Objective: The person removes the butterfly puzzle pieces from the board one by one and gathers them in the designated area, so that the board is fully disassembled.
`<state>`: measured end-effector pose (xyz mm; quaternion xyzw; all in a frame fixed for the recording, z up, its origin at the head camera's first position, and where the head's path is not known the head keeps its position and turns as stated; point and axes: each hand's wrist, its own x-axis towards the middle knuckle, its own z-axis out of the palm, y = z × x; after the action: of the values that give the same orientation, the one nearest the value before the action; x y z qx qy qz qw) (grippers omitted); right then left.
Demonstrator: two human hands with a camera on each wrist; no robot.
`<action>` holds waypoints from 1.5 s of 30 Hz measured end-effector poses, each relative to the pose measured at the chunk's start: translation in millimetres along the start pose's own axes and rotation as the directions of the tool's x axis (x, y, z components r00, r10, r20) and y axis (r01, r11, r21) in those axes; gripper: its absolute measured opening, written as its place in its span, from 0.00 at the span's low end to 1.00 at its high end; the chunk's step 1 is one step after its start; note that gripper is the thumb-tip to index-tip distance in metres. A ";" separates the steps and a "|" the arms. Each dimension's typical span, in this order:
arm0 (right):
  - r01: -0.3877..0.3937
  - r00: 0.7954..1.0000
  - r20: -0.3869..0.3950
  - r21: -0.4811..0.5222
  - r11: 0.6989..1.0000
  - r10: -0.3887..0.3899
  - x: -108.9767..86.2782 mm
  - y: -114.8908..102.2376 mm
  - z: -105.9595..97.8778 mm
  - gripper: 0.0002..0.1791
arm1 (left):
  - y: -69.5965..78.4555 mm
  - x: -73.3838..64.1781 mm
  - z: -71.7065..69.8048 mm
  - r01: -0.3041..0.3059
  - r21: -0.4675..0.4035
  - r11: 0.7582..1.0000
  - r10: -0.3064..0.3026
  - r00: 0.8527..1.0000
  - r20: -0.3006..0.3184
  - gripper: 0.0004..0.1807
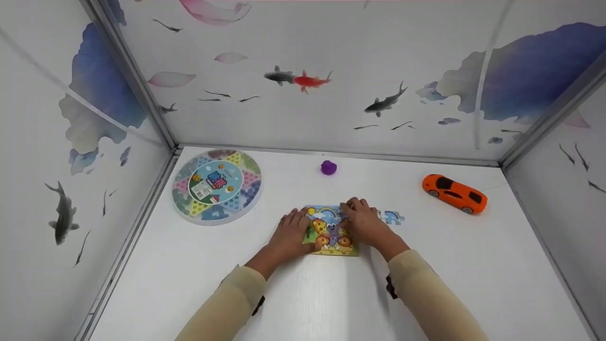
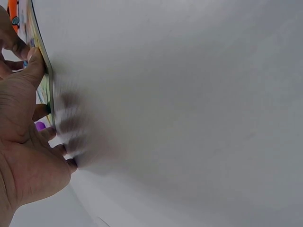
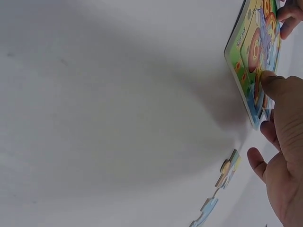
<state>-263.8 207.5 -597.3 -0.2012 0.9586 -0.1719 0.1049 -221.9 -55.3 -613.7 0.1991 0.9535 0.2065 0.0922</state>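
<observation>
A butterfly jigsaw puzzle board [image 1: 333,240] lies flat on the white table between both hands. My left hand [image 1: 289,235] holds its left side, thumb over the near corner and index finger along the edge; the other fingertips reach down beside the board in the left wrist view. Over the board's far right corner, my right hand [image 1: 367,223] bends thumb and index finger about a puzzle piece [image 3: 268,102], mostly hidden by the fingers. Two loose blue-and-white pieces lie right of the board: one puzzle piece [image 3: 228,169] close by, another puzzle piece [image 1: 392,217] farther out.
A round Chinese checkers box [image 1: 246,189] lies at the back left. Near the back wall sits a small purple toy [image 1: 328,167]. An orange toy car [image 1: 454,193] stands at the right. White panels [image 1: 331,118] painted with fish border the table [image 1: 303,298].
</observation>
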 end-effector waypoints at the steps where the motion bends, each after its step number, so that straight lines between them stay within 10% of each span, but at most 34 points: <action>1: 0.004 1.000 -0.003 -0.001 1.000 -0.004 -1.0 1.0 -0.9 0.35 | 0.4 0.1 -0.5 0.000 0.001 1.000 0.000 1.000 0.000 0.35; 23: 0.033 0.981 -0.183 -0.150 0.988 -0.060 -38.3 60.2 -20.6 0.19 | -0.4 -4.0 -3.0 -0.010 -0.044 0.999 0.011 1.000 0.011 0.33; 45: -0.127 0.987 -0.113 -0.115 0.985 0.114 -86.6 134.5 -43.6 0.24 | -1.2 -0.1 -0.4 -0.002 -0.006 1.000 0.002 1.000 0.016 0.37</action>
<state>-245.0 372.2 -595.8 -0.1395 0.9820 -0.1168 0.0516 -222.3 -56.5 -613.8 0.2013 0.9520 0.2077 0.1004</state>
